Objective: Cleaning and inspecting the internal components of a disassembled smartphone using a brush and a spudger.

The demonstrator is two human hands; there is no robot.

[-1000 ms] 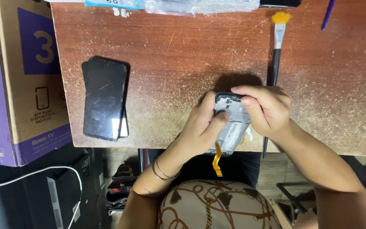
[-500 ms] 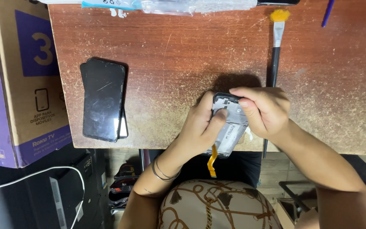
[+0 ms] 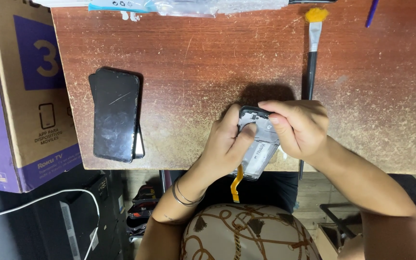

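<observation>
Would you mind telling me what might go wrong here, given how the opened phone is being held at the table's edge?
1. The opened phone frame juts past the table edge; if either hand, the left hand or the right hand, slips, it may fall.
2. The orange flex cable dangles loose below and could snag or tear.
3. The brush lies beside the right hand and might get knocked off.

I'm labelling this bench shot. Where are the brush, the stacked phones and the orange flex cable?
Brush (image 3: pixel 310 72): head view, on its black handle.
Stacked phones (image 3: pixel 115 114): head view, top phone's dark screen.
Orange flex cable (image 3: pixel 237 182): head view, mid-strip.
</observation>
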